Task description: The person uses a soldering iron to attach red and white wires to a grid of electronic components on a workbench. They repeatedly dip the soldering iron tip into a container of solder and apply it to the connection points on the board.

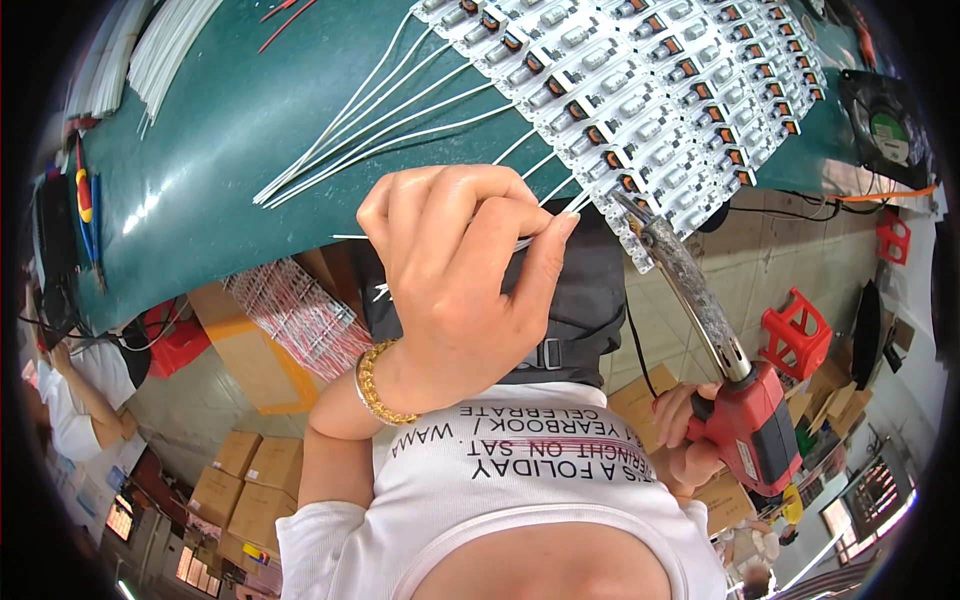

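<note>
A sheet of white circuit boards [650, 110] lies at a slant over the green table [200, 210], carrying rows of small parts, some with orange and black. Along its near left edge, several thin white wires [390, 130] are attached and fan out to the left. My left hand [460, 260] is closed, thumb and forefinger pinching a white wire [573, 203] against the board's near corner. In my right hand [690, 430] is a soldering iron [745, 430] with a red and black handle. Its tip touches or nearly touches the board beside the pinched wire; I cannot tell which.
Bundles of white wire [175, 50] lie at the far left, near a red-and-yellow screwdriver [83, 195]. A black fan [885, 125] stands at the right. Below are a red stool [797, 330], cardboard boxes [262, 515] and more wired boards [295, 310]. Another person [85, 400] sits at left.
</note>
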Available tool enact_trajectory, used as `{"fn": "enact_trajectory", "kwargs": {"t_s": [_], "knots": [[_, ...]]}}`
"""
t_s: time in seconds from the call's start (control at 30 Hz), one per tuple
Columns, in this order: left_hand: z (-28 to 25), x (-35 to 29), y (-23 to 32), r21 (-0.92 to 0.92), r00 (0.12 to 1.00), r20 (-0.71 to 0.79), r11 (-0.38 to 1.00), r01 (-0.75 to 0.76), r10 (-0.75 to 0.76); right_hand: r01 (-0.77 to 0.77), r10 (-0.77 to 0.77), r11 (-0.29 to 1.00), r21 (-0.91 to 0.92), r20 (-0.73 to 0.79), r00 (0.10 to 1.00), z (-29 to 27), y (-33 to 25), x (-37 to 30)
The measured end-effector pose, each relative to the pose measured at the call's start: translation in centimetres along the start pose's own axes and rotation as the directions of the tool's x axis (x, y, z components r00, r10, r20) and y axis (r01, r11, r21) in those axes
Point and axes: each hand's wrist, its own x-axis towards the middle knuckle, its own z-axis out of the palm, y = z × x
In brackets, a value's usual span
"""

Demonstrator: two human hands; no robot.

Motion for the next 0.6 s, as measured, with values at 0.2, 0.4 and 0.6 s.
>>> {"fn": "enact_trajectory", "kwargs": {"t_s": [0.2,0.4,0.6], "knots": [[-0.2,-0.2,0.0,-0.061,0.998,-0.045,0.998,0.029,-0.032,0.005,-0.005,0.999,0.045,-0.014,1.0,-0.2,0.3,0.0],[-1.2,0.0,1.2,-0.058,0.991,0.128,0.998,0.038,-0.03,-0.001,0.003,0.998,0.061,-0.044,0.999,-0.6,0.3,-0.6],[-0.5,-0.3,1.1,-0.022,0.995,0.097,1.0,0.019,-0.017,-0.044,0.045,0.999,0.024,-0.062,0.997,-1.2,0.5,-1.5]]}}
